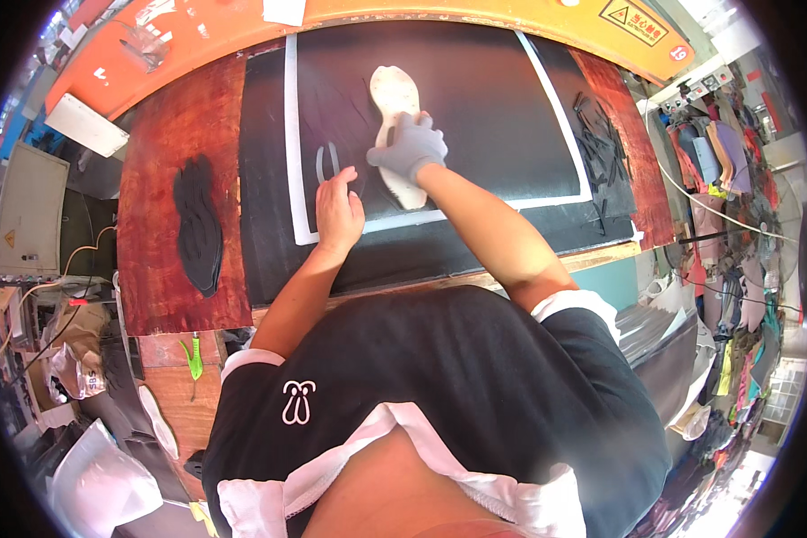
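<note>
A white, sole-shaped piece lies lengthwise on a black sheet with a white border. My right hand, in a grey glove, grips it around its narrow middle, fingers and thumb at its sides. To the left, my bare left hand is held low over the sheet with its fingers partly curled. A thin grey U-shaped strip meets the fingertips of that hand; the exact grip on it is partly hidden. Faint curved outlines show in the sheet left of the white piece.
Stacked black sole shapes lie on the reddish board at left. Black offcut strips are heaped at right. An orange machine beam spans the far side. A green-handled tool rests below the board, near another white sole shape.
</note>
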A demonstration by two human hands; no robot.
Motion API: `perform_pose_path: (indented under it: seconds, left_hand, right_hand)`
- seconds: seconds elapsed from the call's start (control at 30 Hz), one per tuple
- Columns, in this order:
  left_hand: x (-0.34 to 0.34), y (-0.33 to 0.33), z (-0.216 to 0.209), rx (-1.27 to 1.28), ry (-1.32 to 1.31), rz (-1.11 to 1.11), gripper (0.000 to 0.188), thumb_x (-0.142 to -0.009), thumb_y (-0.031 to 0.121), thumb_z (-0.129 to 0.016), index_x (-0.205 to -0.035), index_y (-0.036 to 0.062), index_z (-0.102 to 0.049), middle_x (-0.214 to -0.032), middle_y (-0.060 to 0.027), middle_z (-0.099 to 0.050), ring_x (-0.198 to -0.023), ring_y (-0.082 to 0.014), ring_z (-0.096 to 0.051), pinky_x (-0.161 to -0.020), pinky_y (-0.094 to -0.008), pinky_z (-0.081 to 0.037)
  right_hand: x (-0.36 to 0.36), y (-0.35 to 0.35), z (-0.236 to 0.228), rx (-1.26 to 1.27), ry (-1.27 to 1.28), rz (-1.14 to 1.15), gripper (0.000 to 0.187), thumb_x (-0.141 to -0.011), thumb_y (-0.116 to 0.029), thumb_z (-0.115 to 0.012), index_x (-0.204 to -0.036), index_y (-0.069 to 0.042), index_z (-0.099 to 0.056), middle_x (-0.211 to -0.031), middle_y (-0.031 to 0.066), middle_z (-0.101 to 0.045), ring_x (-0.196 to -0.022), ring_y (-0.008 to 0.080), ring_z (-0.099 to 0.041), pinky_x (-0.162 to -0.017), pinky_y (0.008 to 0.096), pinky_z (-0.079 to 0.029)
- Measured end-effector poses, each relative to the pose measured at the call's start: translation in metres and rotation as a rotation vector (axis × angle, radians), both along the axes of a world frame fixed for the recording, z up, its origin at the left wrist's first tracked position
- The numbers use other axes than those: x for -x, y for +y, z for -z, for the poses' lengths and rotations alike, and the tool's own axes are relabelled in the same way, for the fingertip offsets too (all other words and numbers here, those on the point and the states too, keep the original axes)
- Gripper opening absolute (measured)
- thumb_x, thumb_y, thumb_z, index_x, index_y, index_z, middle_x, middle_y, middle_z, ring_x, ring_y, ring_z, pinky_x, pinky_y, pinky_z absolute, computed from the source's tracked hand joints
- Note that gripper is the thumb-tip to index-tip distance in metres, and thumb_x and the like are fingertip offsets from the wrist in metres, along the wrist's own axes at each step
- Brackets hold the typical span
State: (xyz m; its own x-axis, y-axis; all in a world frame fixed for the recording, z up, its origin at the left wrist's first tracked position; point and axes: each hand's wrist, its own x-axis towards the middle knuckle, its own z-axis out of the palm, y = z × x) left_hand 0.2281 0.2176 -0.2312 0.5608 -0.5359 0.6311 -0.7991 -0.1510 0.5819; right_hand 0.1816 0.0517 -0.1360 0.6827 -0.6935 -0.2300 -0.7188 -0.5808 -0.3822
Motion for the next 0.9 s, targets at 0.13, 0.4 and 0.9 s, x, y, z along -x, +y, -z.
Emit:
perform_pose_path:
  seconds: [0.13,0.4,0.9]
  left_hand:
    - [-0.001,0.001,0.000,-0.019,-0.026,-0.005,0.032,-0.073,-0.004,-0.053,-0.105,0.0034,-0.055,-0.097,-0.0126,-0.061,-0.095,-0.0333,-0.056,-0.088,-0.0431,-0.042]
    - [0.002,-0.001,-0.001,-0.077,-0.125,-0.036,0.029,-0.073,-0.002,-0.055,-0.102,0.0042,-0.057,-0.094,-0.0140,-0.061,-0.097,-0.0325,-0.056,-0.090,-0.0434,-0.041]
    - [0.004,-0.003,-0.003,-0.112,-0.151,-0.045,0.024,-0.072,0.000,-0.056,-0.094,0.0059,-0.060,-0.093,-0.0104,-0.062,-0.099,-0.0297,-0.057,-0.089,-0.0411,-0.042]
  right_hand:
    - [0.019,-0.049,0.012,-0.665,-0.622,0.090,0.067,-0.071,-0.036,-0.068,-0.127,-0.006,-0.047,-0.117,0.0126,-0.056,-0.108,0.0207,-0.052,-0.085,0.0362,-0.047]
    - [0.049,-0.083,0.025,-0.116,-0.578,0.050,0.074,-0.065,-0.041,-0.067,-0.128,-0.006,-0.050,-0.131,0.0204,-0.045,-0.115,0.0310,-0.051,-0.094,0.0355,-0.044]
    - [0.050,-0.061,0.016,0.301,-0.099,-0.097,0.071,-0.061,-0.050,-0.068,-0.123,-0.016,-0.056,-0.140,0.0157,-0.038,-0.118,0.0405,-0.044,-0.092,0.0450,-0.045]
